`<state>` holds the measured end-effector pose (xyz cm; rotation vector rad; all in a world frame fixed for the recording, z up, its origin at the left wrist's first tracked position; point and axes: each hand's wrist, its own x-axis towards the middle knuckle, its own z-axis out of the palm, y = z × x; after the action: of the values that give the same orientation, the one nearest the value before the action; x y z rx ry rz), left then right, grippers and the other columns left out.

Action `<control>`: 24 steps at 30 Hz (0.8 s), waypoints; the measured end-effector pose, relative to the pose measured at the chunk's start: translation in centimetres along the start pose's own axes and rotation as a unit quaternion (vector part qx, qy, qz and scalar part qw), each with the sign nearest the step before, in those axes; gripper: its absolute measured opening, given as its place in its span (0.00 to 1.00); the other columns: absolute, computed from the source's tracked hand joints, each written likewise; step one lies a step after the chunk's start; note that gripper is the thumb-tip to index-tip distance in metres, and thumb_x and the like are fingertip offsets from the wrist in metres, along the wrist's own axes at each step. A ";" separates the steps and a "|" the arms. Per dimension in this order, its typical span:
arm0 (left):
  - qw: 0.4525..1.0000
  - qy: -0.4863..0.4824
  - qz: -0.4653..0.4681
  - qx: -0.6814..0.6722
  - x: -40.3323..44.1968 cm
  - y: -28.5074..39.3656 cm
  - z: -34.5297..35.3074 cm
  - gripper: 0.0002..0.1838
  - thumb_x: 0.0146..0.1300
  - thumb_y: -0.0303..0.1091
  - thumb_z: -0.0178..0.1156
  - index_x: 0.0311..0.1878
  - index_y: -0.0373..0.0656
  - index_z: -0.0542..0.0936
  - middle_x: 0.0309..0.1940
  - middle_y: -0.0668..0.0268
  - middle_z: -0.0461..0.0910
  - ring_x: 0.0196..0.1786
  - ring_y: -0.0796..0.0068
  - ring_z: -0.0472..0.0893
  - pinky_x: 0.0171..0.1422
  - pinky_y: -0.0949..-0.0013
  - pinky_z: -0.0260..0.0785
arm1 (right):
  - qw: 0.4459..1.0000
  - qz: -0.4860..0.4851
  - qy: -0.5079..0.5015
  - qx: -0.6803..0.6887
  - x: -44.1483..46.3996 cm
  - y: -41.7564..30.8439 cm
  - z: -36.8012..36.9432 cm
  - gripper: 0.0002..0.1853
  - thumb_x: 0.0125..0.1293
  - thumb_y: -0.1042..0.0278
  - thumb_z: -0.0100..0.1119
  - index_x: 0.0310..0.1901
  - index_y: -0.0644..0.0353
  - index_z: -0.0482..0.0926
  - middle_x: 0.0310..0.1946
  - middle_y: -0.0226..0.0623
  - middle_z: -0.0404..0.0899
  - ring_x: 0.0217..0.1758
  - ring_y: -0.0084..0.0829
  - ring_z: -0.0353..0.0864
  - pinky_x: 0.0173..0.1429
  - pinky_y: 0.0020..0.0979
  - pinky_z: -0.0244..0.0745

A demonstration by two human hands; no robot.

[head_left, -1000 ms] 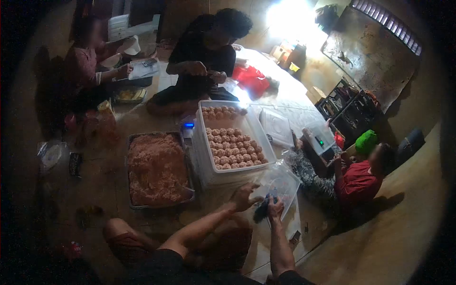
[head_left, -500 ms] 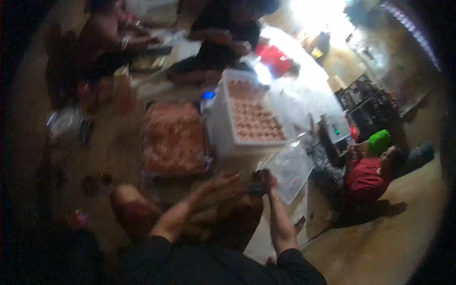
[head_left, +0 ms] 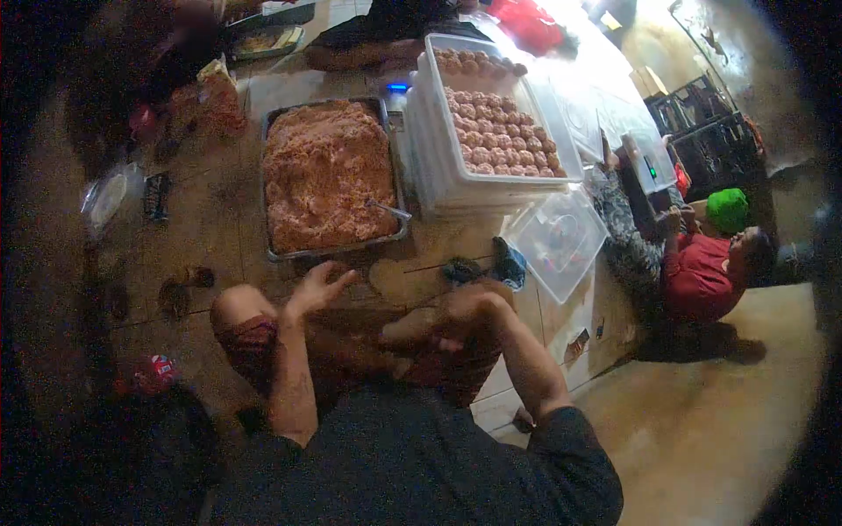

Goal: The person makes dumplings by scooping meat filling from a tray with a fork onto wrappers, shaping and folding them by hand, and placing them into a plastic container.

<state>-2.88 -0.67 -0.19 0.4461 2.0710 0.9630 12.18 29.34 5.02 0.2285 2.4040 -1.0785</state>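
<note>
My left hand is raised just in front of a metal tray full of pinkish ground meat. Its fingers are apart and nothing is in them. A spoon-like handle sticks out of the meat at the right. My right hand is low over my crossed legs, its fingers blurred and partly hidden. Just beyond it lies a dark bluish cloth-like thing on the floor. Rows of meatballs fill much of a clear plastic box, which tops a stack right of the tray.
A clear lid lies right of the stack. A small device with a blue light stands between tray and stack. At the right sits a person in a red shirt by a scale-like device. Other people sit across the floor.
The view has tilted down and steadied. My left hand has risen and spread its fingers. My right hand has drawn inward over my legs, away from the dark thing it was at.
</note>
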 end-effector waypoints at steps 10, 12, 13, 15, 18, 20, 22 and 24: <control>0.987 -0.085 0.069 -0.114 3.9 -6.1 5.5 0.35 0.65 0.60 0.65 0.59 0.34 0.77 0.55 0.53 0.82 0.55 0.60 0.81 0.63 0.57 0.74 | 0.990 -0.021 0.070 0.122 1.7 5.1 -3.5 0.20 0.70 0.54 0.62 0.53 0.62 0.83 0.44 0.45 0.86 0.47 0.36 0.84 0.51 0.38 0.80; 0.975 -0.104 0.141 -0.138 3.2 -5.2 5.7 0.36 0.65 0.61 0.65 0.59 0.35 0.77 0.53 0.53 0.82 0.53 0.58 0.82 0.60 0.56 0.74 | 0.989 -0.132 0.064 -0.010 3.0 8.9 0.5 0.21 0.71 0.52 0.62 0.52 0.62 0.83 0.44 0.44 0.85 0.46 0.38 0.83 0.53 0.40 0.79; 0.969 -0.075 0.217 -0.086 2.4 -3.1 5.5 0.36 0.65 0.63 0.63 0.58 0.36 0.77 0.51 0.52 0.83 0.52 0.56 0.82 0.58 0.55 0.75 | 0.997 -0.066 0.046 -0.022 3.4 9.3 1.5 0.20 0.70 0.50 0.61 0.50 0.60 0.84 0.43 0.43 0.86 0.43 0.41 0.82 0.54 0.44 0.78; 0.946 -0.138 0.292 -0.013 1.6 2.0 5.7 0.37 0.65 0.65 0.62 0.60 0.39 0.76 0.50 0.49 0.83 0.52 0.51 0.82 0.56 0.54 0.74 | 0.993 -0.014 0.107 0.054 5.9 8.9 2.0 0.20 0.71 0.50 0.61 0.50 0.59 0.84 0.41 0.43 0.86 0.41 0.41 0.82 0.52 0.43 0.78; 0.842 -0.261 0.461 0.101 -3.0 13.9 4.0 0.34 0.66 0.61 0.63 0.61 0.41 0.75 0.52 0.47 0.82 0.55 0.43 0.81 0.58 0.52 0.75 | 0.981 0.012 0.150 0.120 8.0 7.6 2.6 0.19 0.71 0.50 0.60 0.50 0.58 0.84 0.41 0.44 0.85 0.41 0.41 0.82 0.51 0.44 0.78; 0.846 -0.184 0.466 0.182 -5.4 19.2 6.7 0.20 0.64 0.48 0.64 0.46 0.39 0.83 0.46 0.51 0.85 0.50 0.47 0.84 0.51 0.51 0.78 | 0.980 0.009 0.168 0.102 9.0 8.3 3.1 0.19 0.70 0.50 0.61 0.50 0.58 0.84 0.41 0.44 0.85 0.42 0.41 0.82 0.51 0.44 0.78; 0.832 -0.111 0.509 0.189 -7.0 22.7 9.6 0.20 0.63 0.48 0.64 0.47 0.39 0.82 0.45 0.51 0.85 0.50 0.47 0.84 0.51 0.51 0.78 | 0.979 0.006 0.188 0.081 9.0 8.0 3.2 0.19 0.70 0.51 0.61 0.50 0.58 0.84 0.41 0.44 0.85 0.42 0.42 0.82 0.51 0.44 0.78; 0.823 -0.067 0.531 0.190 -7.6 24.3 13.4 0.20 0.63 0.47 0.64 0.47 0.39 0.82 0.45 0.52 0.84 0.50 0.47 0.84 0.51 0.52 0.77 | 0.976 0.005 0.204 0.074 9.3 9.2 2.8 0.19 0.70 0.52 0.61 0.51 0.58 0.83 0.42 0.45 0.85 0.43 0.42 0.82 0.52 0.44 0.77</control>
<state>12.01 17.06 16.86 1.9582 1.7998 1.0260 8.28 33.07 -7.27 0.5613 2.6723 -1.3119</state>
